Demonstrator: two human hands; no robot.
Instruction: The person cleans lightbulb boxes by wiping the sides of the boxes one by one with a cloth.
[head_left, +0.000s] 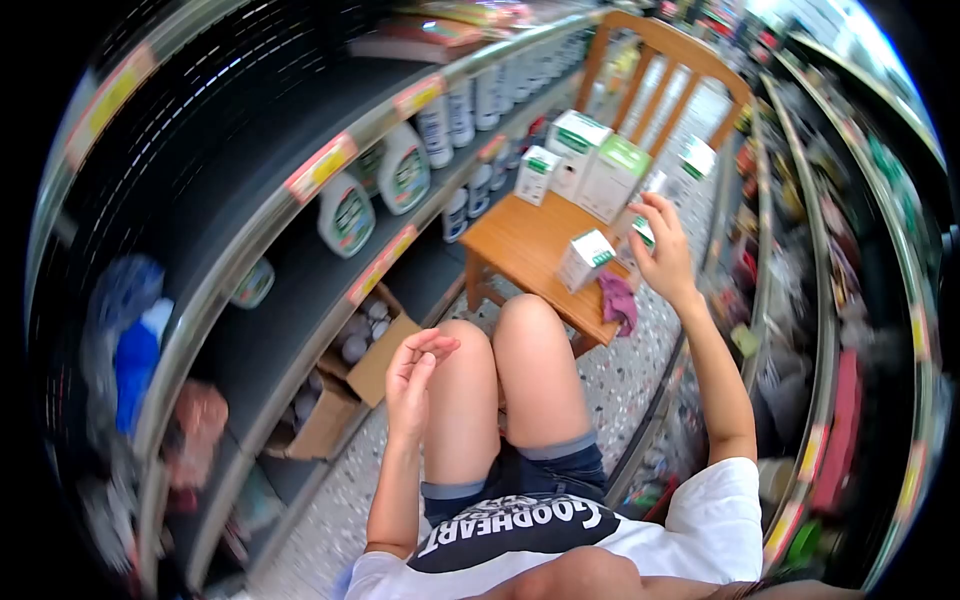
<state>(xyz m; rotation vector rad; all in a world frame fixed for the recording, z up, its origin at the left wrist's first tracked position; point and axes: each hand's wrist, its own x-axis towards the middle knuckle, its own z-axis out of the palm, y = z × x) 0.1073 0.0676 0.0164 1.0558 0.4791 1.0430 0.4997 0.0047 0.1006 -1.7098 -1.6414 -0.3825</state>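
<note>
My right hand (664, 250) reaches over the right side of a wooden chair (522, 238), its thumb and fingers apart in a curve. A small white and green box (643, 231) shows beside the gap between them; I cannot tell whether they touch. Several more white and green boxes stand on the seat, among them a larger box (612, 178), a small box (537, 174) and one nearer box (586, 260). A purple cloth (618, 304) hangs at the seat's front corner. Above my left knee, my left hand (412, 378) is loosely bent, with nothing in it.
On the left, a shelf (240, 190) carries spray bottles (403, 170) and a row of white bottles (460, 112). Below it sits an open cardboard box (385, 350) with round items. Packed shelves (800, 250) line the right side. My knees are close to the chair's front edge.
</note>
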